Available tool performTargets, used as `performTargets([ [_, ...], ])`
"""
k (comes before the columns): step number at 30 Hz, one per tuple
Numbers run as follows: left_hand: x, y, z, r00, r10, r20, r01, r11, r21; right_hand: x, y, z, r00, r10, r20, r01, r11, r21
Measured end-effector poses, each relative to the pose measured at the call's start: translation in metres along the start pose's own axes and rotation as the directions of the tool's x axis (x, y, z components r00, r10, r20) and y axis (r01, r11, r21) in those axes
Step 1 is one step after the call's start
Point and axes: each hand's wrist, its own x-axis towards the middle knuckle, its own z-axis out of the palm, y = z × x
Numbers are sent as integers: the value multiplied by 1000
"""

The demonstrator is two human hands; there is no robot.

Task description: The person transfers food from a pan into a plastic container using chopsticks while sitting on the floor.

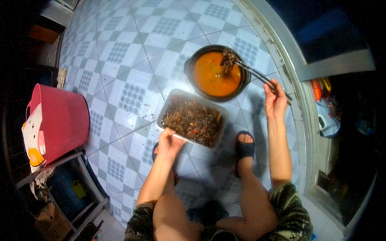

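My left hand (172,140) grips the near edge of a clear plastic container (222,120), thumb over its rim. Dark, shredded food with red chili bits (191,120) fills much of it. In my right hand (276,101) is a pair of dark chopsticks (256,73), slanting to the upper left. Their tips hold a clump of dark food (228,58) at the right inner side of a black two-handled pot (190,81). Orange-red broth (211,73) lies in the pot, just beyond the container. Whether the clump touches the broth I cannot tell.
The pot stands on a patterned tile floor (129,99). A pink basket (64,120) with a cartoon face is at left, above a dark metal rack (87,171). A door frame (289,54) runs along the right. My slippered foot (245,147) is near the container.
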Motion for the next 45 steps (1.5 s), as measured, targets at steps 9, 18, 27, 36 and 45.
performTargets([
  [9,3,-1,-4,998,32,44,-33,999,23,-54,-36,33,997,1,81,-6,999,53],
  [18,-3,3,-1,995,56,78,-57,998,10,-110,-4,51,934,337,120,-308,928,-210],
  [27,-5,10,-4,984,94,154,-98,995,15,-119,-5,52,975,212,65,-140,816,-561],
  [36,-4,11,1,980,78,183,-73,997,-31,-125,-1,59,954,192,228,6,753,-658],
  [45,-4,7,1,989,55,138,-50,998,-39,-125,-7,67,941,162,297,95,716,-691],
])
